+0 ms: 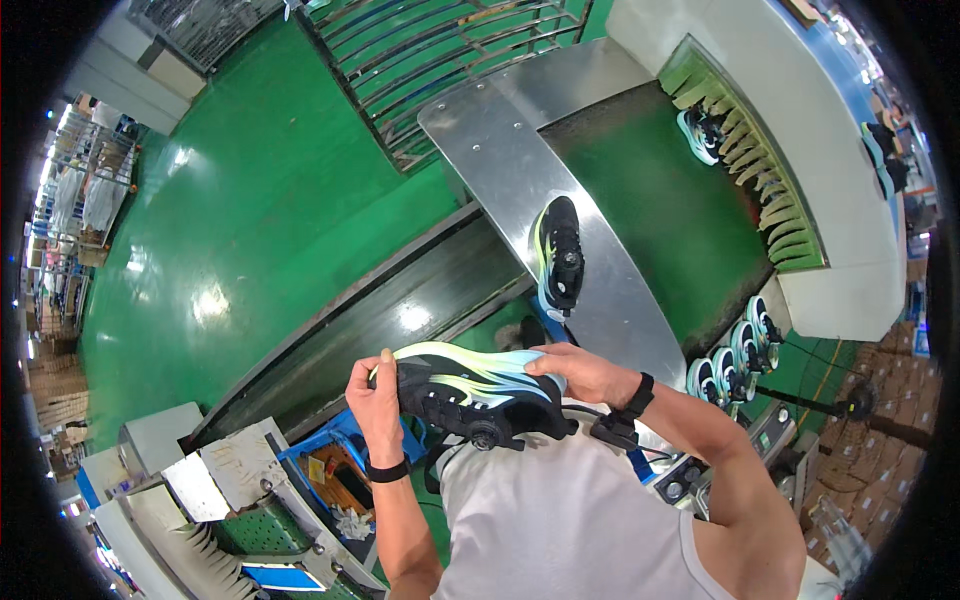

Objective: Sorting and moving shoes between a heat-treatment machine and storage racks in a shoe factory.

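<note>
In the head view, we are seeing the shoe [462,378] between the two hands, in front of the white shirt [570,510]. Beyond it, the long dark trough [385,315] is running slantwise to the metal table [610,310], and its edges are limiting the room on that side. Past the trough, the green floor [240,260] is lying widely open. A second shoe [562,255] is standing on the metal table, near the held shoe. To the right, a row of shoes [742,360] is filling one edge of the green surface [630,200], whose middle is staying free.

We are seeing the left hand [376,402] closing its fingers and thumb around the toe, while the right hand [585,376], partly curled, is gripping the heel. The shoe is lying tilted sideways, its sole passing from yellow-green into light blue, its black upper and round dial facing the shirt.
</note>
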